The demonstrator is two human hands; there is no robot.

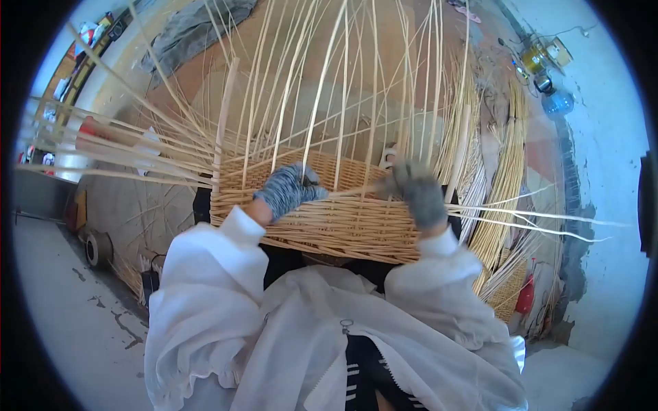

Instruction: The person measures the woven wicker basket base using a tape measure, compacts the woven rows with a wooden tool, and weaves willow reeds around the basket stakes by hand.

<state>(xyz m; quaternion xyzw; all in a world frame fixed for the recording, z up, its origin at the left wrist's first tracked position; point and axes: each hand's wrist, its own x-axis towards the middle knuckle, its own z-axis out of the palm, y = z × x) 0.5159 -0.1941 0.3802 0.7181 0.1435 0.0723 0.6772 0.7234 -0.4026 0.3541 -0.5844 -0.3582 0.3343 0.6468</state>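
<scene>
A half-woven wicker basket (343, 229) lies across my lap, its pale upright rods (340, 130) standing up from the far side. My left hand (288, 192), in a grey-blue knit glove, is closed at the near rim, pinching a thin wicker rod (353, 192) against the weave. That rod runs rightward toward my right hand (418, 195), also gloved. Motion smears the right fingers, so whether they grip the rod's end cannot be made out. Loose rod ends (541, 219) stick out beyond the basket's right side.
Bundles of long wicker rods (504, 185) lie on the floor at the right, near a blue water bottle (558, 103) and a red bottle-shaped object (526, 294). Long rods (130, 154) spread out leftward. A grey cloth (195, 34) lies at the far left, beside a shelf (75, 61).
</scene>
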